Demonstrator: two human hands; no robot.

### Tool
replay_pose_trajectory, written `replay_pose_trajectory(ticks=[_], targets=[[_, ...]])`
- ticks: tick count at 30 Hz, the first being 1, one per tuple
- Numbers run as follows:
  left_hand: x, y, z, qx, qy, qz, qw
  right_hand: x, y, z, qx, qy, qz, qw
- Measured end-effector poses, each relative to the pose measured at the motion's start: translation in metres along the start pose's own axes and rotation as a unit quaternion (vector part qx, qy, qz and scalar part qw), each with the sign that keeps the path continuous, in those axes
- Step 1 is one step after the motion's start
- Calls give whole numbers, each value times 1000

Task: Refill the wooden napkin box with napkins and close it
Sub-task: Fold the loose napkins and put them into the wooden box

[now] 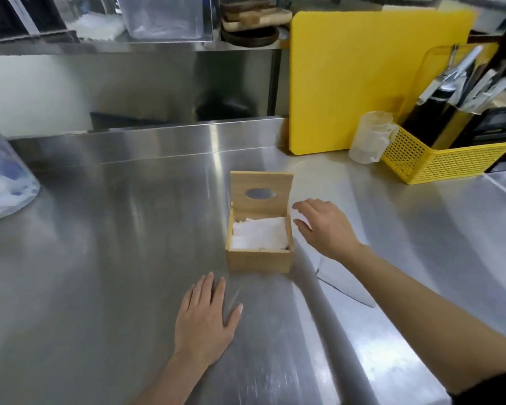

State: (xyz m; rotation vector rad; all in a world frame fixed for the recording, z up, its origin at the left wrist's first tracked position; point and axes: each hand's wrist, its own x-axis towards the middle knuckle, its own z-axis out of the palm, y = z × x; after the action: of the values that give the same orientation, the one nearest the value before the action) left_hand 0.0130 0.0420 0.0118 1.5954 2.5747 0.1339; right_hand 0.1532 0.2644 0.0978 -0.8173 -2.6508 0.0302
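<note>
A small wooden napkin box (259, 261) stands in the middle of the steel counter. Its hinged lid (261, 192), with an oval slot, is raised upright at the back. White napkins (259, 235) fill the inside. My right hand (324, 226) hovers just right of the box, fingers spread, palm down, holding nothing. My left hand (205, 320) rests flat on the counter in front of the box and a little to its left, fingers apart. A loose white napkin (345, 283) lies flat on the counter, partly under my right forearm.
A yellow cutting board (362, 77) leans against the back wall. A yellow basket (438, 159) with utensils and a clear measuring cup (370, 138) stand at the right. A plastic bag (0, 176) sits at the left edge. A shelf with containers runs above.
</note>
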Motion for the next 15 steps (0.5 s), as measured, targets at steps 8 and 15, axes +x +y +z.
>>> replay_pose_trajectory(ticks=[8,15], targets=[[-1,84,20,-24,-29,151,988,-77,69,9,-14,-132,245,960],[2,98,20,-13,-47,150,987,-100,87,30,44,-167,361,917]])
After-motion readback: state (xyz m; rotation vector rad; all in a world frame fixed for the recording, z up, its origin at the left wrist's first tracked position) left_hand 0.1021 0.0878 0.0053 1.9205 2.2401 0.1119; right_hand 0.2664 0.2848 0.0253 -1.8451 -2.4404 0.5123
